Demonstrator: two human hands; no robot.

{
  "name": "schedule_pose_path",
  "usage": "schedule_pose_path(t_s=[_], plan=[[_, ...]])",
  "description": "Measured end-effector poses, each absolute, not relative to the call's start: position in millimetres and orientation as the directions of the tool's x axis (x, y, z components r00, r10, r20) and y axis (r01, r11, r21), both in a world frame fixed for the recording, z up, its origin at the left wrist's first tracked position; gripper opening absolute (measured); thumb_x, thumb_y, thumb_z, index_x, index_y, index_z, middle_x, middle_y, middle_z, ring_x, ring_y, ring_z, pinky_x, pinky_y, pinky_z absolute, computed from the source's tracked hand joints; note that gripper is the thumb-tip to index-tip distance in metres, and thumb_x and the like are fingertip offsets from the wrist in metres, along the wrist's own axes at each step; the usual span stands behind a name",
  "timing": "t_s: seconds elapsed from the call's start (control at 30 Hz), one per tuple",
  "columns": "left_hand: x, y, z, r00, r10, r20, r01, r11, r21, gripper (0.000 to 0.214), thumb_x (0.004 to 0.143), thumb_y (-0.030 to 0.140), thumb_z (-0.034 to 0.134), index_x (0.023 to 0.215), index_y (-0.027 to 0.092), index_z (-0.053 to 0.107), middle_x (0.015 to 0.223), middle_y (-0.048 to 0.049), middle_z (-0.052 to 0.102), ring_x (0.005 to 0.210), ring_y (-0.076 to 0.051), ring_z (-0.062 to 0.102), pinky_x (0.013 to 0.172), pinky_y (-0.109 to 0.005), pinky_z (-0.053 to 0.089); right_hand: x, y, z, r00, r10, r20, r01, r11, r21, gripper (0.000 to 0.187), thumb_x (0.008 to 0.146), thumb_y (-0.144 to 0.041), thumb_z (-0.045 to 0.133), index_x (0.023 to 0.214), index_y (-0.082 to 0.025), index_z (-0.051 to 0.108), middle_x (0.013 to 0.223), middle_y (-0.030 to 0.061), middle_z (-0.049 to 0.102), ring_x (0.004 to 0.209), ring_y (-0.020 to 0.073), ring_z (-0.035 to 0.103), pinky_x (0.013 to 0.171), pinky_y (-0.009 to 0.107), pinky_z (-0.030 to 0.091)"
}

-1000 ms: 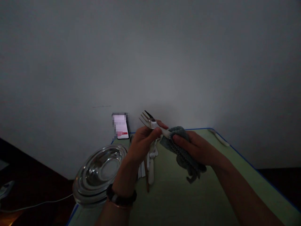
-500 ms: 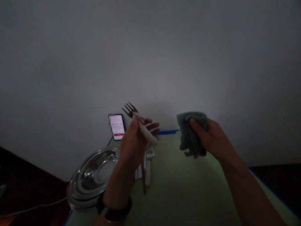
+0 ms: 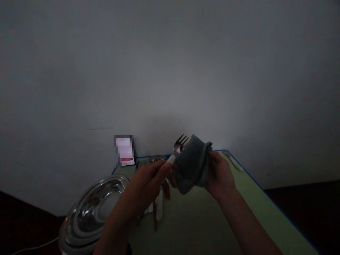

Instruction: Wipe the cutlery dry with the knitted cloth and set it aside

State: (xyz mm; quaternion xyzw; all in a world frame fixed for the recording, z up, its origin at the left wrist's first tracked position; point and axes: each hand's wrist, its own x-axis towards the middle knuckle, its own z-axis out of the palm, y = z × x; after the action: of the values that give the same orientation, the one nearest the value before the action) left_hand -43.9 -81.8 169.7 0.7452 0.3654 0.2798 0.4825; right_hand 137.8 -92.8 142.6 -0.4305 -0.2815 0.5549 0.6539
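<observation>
My left hand (image 3: 150, 179) grips a fork (image 3: 177, 148) by its white handle, tines pointing up and away. My right hand (image 3: 220, 173) is closed on a grey cloth (image 3: 192, 164), held up against the fork just below the tines. Both hands hover above the green table (image 3: 202, 219). Under my left hand lie several pieces of cutlery (image 3: 158, 209) with white handles, partly hidden by the hand.
Stacked steel bowls (image 3: 90, 212) sit at the table's left edge. A lit phone (image 3: 124, 151) leans against the wall behind them. A white utensil (image 3: 233, 161) lies near the table's far right corner. The room is dim.
The hands were apart half a second ago; now they have come together, and the cloth meets the fork again. The fork has moved right and its handle has turned in my left hand.
</observation>
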Motion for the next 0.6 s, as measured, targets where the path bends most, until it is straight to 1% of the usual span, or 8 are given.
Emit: schedule_pose_path(t_s=[0.1, 0.2, 0.3, 0.37, 0.47, 0.5, 0.53, 0.6], plan=[[-43, -80, 171, 0.451, 0.887, 0.094, 0.412, -0.301, 0.86, 0.037, 0.088, 0.046, 0.038, 0.076, 0.017, 0.058, 0.052, 0.0053, 0.045, 0.043, -0.01, 0.041, 0.041, -0.02, 0.03, 136, -93, 144, 0.228, 0.948, -0.223, -0.565, -0.058, -0.823, 0.019, 0.071, -0.03, 0.041, 0.075, -0.021, 0.057, 0.081, 0.005, 0.069, 0.084, 0.0224, 0.062, 0.068, 0.034, 0.05], [-43, -82, 173, 0.429, 0.895, 0.121, 0.466, -0.334, 0.82, 0.041, 0.089, 0.049, 0.036, 0.074, 0.017, 0.058, 0.049, 0.0059, 0.04, 0.044, -0.01, 0.038, 0.041, -0.02, 0.028, 135, -91, 144, 0.197, 0.951, -0.237, -0.636, -0.06, -0.77, 0.016, 0.074, -0.03, 0.045, 0.074, -0.021, 0.058, 0.085, 0.0032, 0.069, 0.087, 0.0204, 0.063, 0.068, 0.032, 0.051], [-44, -85, 175, 0.439, 0.883, 0.163, 0.519, -0.398, 0.756, 0.04, 0.089, 0.047, 0.036, 0.072, 0.019, 0.058, 0.052, 0.0041, 0.047, 0.048, -0.012, 0.044, 0.044, -0.021, 0.032, 134, -91, 145, 0.164, 0.971, -0.173, -0.652, -0.024, -0.758, 0.02, 0.077, -0.036, 0.047, 0.078, -0.022, 0.061, 0.089, 0.0024, 0.069, 0.092, 0.0201, 0.062, 0.07, 0.032, 0.051], [-46, -86, 176, 0.44, 0.879, 0.183, 0.551, -0.425, 0.718, 0.038, 0.09, 0.044, 0.034, 0.074, 0.02, 0.059, 0.057, 0.0023, 0.054, 0.053, -0.014, 0.051, 0.048, -0.022, 0.037, 133, -94, 149, 0.171, 0.978, -0.12, -0.671, 0.027, -0.741, 0.024, 0.077, -0.041, 0.048, 0.081, -0.023, 0.063, 0.088, 0.002, 0.07, 0.095, 0.0202, 0.061, 0.073, 0.033, 0.051], [-45, -88, 174, 0.468, 0.867, 0.171, 0.617, -0.459, 0.639, 0.03, 0.091, 0.039, 0.033, 0.091, 0.023, 0.059, 0.077, -0.0001, 0.064, 0.071, -0.017, 0.059, 0.061, -0.025, 0.043, 130, -101, 157, 0.197, 0.978, -0.074, -0.708, 0.09, -0.7, 0.028, 0.077, -0.045, 0.048, 0.086, -0.025, 0.066, 0.083, 0.0012, 0.07, 0.095, 0.0194, 0.061, 0.076, 0.033, 0.05], [-44, -89, 173, 0.487, 0.859, 0.158, 0.638, -0.474, 0.607, 0.027, 0.091, 0.037, 0.034, 0.097, 0.025, 0.057, 0.085, -0.0004, 0.065, 0.077, -0.018, 0.06, 0.066, -0.027, 0.044, 129, -104, 160, 0.19, 0.979, -0.072, -0.736, 0.093, -0.671, 0.028, 0.077, -0.045, 0.048, 0.086, -0.025, 0.066, 0.083, 0.0011, 0.07, 0.094, 0.0194, 0.061, 0.077, 0.033, 0.05], [-43, -90, 171, 0.523, 0.842, 0.13, 0.647, -0.492, 0.583, 0.027, 0.091, 0.037, 0.033, 0.1, 0.026, 0.055, 0.087, -0.0002, 0.065, 0.079, -0.018, 0.06, 0.067, -0.028, 0.044, 127, -106, 162, 0.176, 0.982, -0.07, -0.771, 0.093, -0.63, 0.029, 0.077, -0.046, 0.048, 0.084, -0.025, 0.067, 0.082, 0.001, 0.07, 0.092, 0.0195, 0.062, 0.077, 0.033, 0.05], [-39, -92, 169, 0.571, 0.816, 0.091, 0.64, -0.513, 0.572, 0.027, 0.092, 0.038, 0.031, 0.097, 0.026, 0.055, 0.086, 0.0004, 0.066, 0.079, -0.018, 0.061, 0.069, -0.029, 0.044, 124, -107, 162, 0.131, 0.988, -0.086, -0.838, 0.064, -0.543, 0.029, 0.077, -0.045, 0.049, 0.08, -0.023, 0.068, 0.082, 0.0013, 0.07, 0.087, 0.0201, 0.063, 0.077, 0.034, 0.05]])
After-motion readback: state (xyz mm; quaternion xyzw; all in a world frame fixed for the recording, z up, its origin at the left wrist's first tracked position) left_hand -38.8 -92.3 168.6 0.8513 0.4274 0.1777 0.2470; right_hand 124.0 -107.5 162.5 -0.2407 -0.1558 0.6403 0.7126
